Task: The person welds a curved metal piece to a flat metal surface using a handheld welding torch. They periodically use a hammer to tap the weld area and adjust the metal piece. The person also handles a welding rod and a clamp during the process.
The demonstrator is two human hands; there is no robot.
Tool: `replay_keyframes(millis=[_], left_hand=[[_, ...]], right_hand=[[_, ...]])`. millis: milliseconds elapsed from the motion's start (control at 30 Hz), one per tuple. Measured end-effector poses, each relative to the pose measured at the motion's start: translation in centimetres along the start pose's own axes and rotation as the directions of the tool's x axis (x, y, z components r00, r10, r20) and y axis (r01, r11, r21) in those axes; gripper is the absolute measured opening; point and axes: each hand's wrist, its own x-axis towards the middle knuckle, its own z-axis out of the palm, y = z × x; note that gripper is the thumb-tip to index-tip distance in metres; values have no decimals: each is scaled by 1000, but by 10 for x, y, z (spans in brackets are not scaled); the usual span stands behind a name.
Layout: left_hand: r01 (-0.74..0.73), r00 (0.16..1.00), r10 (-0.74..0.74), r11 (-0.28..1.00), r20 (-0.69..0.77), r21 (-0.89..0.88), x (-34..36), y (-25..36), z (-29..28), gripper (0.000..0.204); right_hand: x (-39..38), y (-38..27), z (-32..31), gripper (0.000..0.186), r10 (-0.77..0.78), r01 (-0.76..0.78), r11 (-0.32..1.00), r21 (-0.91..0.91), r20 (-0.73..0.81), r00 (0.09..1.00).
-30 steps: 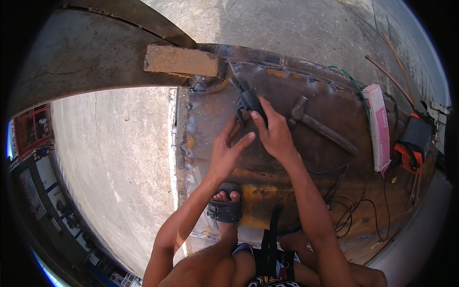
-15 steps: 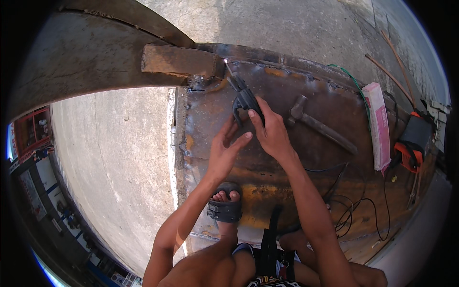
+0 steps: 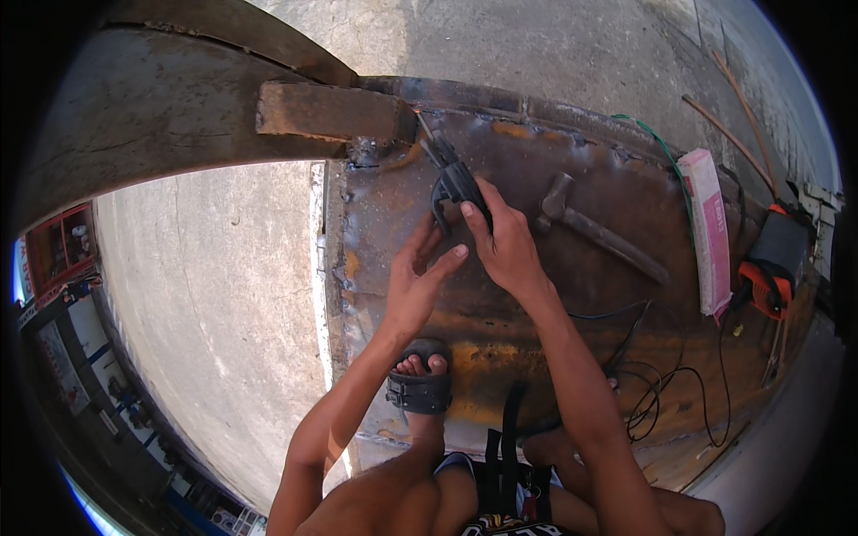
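My right hand (image 3: 505, 241) is closed round a black welding electrode holder (image 3: 456, 179). It carries a thin rod (image 3: 425, 126), whose tip glows faintly orange beside the right end of a rusty steel block (image 3: 326, 113). My left hand (image 3: 416, 281) is open, thumb apart from loosely curved fingers, just below the holder; whether the fingertips touch it I cannot tell. A heavy hammer (image 3: 608, 246) lies right of my right hand on the rusty steel plate (image 3: 483, 295), which has weld marks along its far and left edges.
At right are a pink-and-white box (image 3: 704, 237), an orange-and-black welding machine (image 3: 767, 268), two long rods (image 3: 724, 134), a green wire and loose black cables (image 3: 657, 393). My sandaled foot (image 3: 418, 389) stands on the plate. A large steel beam (image 3: 170, 107) spans the upper left over concrete (image 3: 206, 313).
The holder and both hands have shifted slightly left. The rod tip reached the block's edge, sparked brightly half a second ago, and now glows dimly.
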Motion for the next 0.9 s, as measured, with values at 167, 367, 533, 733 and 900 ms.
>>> replay_keyframes(millis=[167,367,533,733,900], left_hand=[[7,1000,-7,1000,-5,-1,0,2,3,83],[9,1000,-7,998,-20,57,0,-1,0,81],[-5,1000,5,1000,3,29,-1,4,2,79],[-13,1000,13,1000,10,11,-2,5,3,75],[-16,1000,16,1000,9,12,-1,5,3,76]], right_hand=[[-1,6,0,43,-24,23,1000,-20,-29,999],[-1,3,1,43,-29,29,1000,4,-24,999],[-2,3,1,43,-2,2,1000,-4,-10,1000],[-2,5,1,43,-20,20,1000,-9,-25,999],[-2,2,-1,42,-8,8,1000,1,-12,1000]])
